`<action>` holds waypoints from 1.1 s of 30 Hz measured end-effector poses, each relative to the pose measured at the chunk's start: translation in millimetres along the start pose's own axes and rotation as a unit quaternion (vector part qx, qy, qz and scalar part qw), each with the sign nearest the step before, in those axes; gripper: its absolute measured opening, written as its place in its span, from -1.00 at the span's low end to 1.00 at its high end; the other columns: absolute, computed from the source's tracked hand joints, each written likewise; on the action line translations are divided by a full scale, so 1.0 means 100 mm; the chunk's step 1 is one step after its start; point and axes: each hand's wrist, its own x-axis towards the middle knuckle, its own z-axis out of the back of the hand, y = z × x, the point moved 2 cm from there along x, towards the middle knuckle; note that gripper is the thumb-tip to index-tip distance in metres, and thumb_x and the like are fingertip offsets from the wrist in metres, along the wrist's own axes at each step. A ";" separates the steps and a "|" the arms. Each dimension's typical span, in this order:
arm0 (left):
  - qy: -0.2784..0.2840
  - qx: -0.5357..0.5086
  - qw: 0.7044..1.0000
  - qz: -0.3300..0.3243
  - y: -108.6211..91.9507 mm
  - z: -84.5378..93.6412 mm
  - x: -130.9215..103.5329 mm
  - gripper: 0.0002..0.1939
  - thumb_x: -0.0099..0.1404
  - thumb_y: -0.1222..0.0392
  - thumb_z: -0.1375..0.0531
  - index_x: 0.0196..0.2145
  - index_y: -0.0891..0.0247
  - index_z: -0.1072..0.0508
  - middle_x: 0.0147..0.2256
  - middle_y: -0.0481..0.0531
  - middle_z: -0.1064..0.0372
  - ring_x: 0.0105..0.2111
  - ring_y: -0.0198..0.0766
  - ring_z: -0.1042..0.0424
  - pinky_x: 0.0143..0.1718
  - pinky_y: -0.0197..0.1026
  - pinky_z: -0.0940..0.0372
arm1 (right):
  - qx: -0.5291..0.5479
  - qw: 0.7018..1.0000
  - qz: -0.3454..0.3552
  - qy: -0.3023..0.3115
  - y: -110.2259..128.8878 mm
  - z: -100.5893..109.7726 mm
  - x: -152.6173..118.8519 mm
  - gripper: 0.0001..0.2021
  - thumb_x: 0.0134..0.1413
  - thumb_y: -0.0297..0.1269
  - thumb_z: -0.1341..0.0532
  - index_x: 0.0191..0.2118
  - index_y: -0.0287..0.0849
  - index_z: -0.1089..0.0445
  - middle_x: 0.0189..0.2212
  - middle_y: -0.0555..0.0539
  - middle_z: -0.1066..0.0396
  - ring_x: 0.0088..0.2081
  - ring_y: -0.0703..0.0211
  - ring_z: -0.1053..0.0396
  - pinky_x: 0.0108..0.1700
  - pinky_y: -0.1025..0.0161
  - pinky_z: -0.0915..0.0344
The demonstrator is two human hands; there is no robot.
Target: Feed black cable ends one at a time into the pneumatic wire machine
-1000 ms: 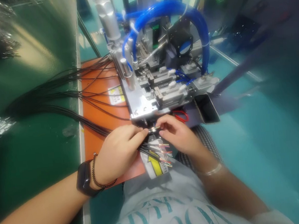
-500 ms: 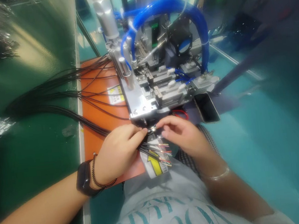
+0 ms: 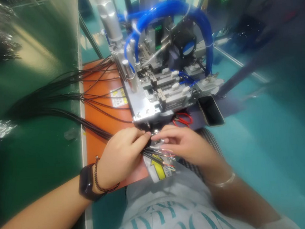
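My left hand (image 3: 124, 147) is closed around a bundle of black cables (image 3: 97, 129), thumb pressed toward the small metal fixture at the machine's front. Past its fingers, the stripped cable ends (image 3: 169, 159) fan out with thin coloured wires showing. Facing it is my right hand (image 3: 186, 143). Its index fingertip lies close to the left thumb and its own thumb is beside the uppermost wire ends, with a gap between the two. No held thing shows in that hand. The metal fixture (image 3: 156, 133) is partly covered by the right fingers.
A metal machine (image 3: 143, 104) with a thick blue hose (image 3: 206, 30) stands just ahead. More black cables (image 3: 57, 80) run left across an orange board (image 3: 92, 84) and a green surface (image 3: 47, 146). A phone (image 3: 210, 110) and red wire (image 3: 184, 119) lie at right.
My right hand has moved left and slightly down, bringing its fingers over the fixture and near the wire ends. More of the red wire shows. The left hand has stayed put.
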 end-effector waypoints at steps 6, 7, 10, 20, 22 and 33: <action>-0.004 -0.002 1.000 0.010 -0.02 0.02 0.01 -0.68 0.23 0.46 0.00 -0.12 0.37 -0.42 -0.29 0.14 -0.38 -0.31 -0.17 -0.34 -0.33 -0.14 -0.31 | -0.096 0.979 0.015 -0.180 0.01 0.08 -0.01 -0.83 0.00 -0.37 -0.27 -0.23 -0.07 -0.48 -0.44 0.05 -0.22 -0.39 0.28 -0.26 -0.33 0.31 -0.21; -0.002 -0.001 1.000 0.011 -0.02 0.02 0.01 -0.68 0.23 0.46 0.00 -0.12 0.37 -0.42 -0.29 0.14 -0.38 -0.31 -0.18 -0.34 -0.32 -0.14 -0.31 | -0.114 0.976 0.026 -0.183 0.01 0.08 -0.01 -0.86 0.00 -0.36 -0.28 -0.26 -0.09 -0.48 -0.43 0.04 -0.24 -0.37 0.26 -0.27 -0.33 0.30 -0.21; 0.002 0.000 1.000 0.013 -0.03 0.01 0.02 -0.68 0.23 0.45 0.00 -0.11 0.36 -0.41 -0.30 0.13 -0.37 -0.31 -0.18 -0.34 -0.32 -0.14 -0.30 | -0.141 0.971 0.053 -0.184 0.00 0.04 0.00 -0.90 0.02 -0.34 -0.27 -0.28 -0.10 -0.48 -0.41 0.01 -0.30 -0.34 0.23 -0.29 -0.32 0.30 -0.22; 0.009 0.001 1.000 -0.005 -0.05 -0.01 -0.01 -0.71 0.25 0.44 -0.01 -0.12 0.37 -0.40 -0.29 0.15 -0.37 -0.31 -0.17 -0.34 -0.32 -0.14 -0.29 | -0.151 0.972 0.063 -0.171 0.05 -0.15 0.06 -0.92 0.07 -0.38 -0.22 -0.39 -0.13 -0.46 -0.48 0.02 -0.28 -0.38 0.23 -0.28 -0.33 0.29 -0.20; 0.017 -0.001 1.000 -0.003 -0.05 -0.01 -0.01 -0.72 0.25 0.44 -0.01 -0.14 0.37 -0.41 -0.29 0.14 -0.37 -0.32 -0.17 -0.33 -0.32 -0.14 -0.29 | -0.145 0.973 0.074 -0.161 0.05 -0.19 0.09 -0.91 0.08 -0.38 -0.21 -0.39 -0.13 -0.47 -0.47 0.02 -0.29 -0.38 0.23 -0.28 -0.31 0.29 -0.20; 0.012 -0.014 1.000 0.024 -0.05 0.04 0.03 -0.65 0.19 0.45 0.03 -0.11 0.35 -0.39 -0.34 0.09 -0.34 -0.37 -0.22 -0.30 -0.38 -0.19 -0.26 | -0.099 0.982 0.002 -0.163 -0.01 0.10 0.04 -0.91 0.01 -0.29 -0.26 -0.31 -0.14 -0.47 -0.48 0.03 -0.25 -0.45 0.26 -0.24 -0.40 0.30 -0.18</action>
